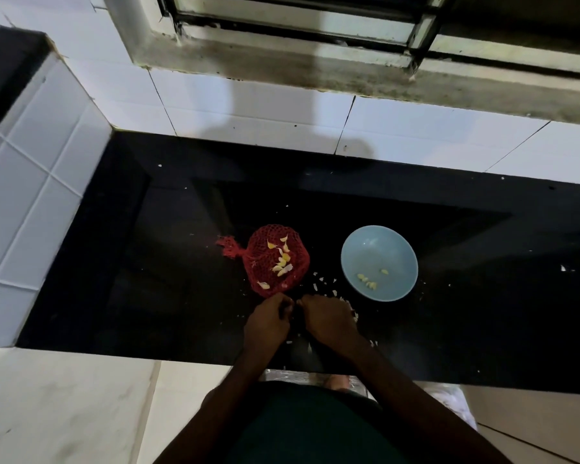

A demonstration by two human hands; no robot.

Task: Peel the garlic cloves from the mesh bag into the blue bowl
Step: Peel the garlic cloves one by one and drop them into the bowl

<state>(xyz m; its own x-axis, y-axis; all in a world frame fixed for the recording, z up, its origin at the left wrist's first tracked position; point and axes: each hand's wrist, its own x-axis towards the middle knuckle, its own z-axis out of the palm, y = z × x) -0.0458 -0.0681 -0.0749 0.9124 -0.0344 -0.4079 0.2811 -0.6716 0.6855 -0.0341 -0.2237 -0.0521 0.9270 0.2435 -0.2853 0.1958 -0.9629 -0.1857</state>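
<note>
A red mesh bag [275, 259] lies on the black counter [148, 262] with several pale garlic cloves on it. To its right stands the blue bowl [379, 262], holding a few yellowish peeled cloves near its front. Just in front of the bag, my left hand [268, 321] and my right hand [327, 318] are held close together, fingers curled, fingertips meeting over something small between them. That small thing is hidden by the fingers and the dim light.
White peel scraps [329, 289] are scattered on the counter between the bag, the bowl and my hands. A white tiled wall runs behind and on the left. The counter's front edge is right below my wrists.
</note>
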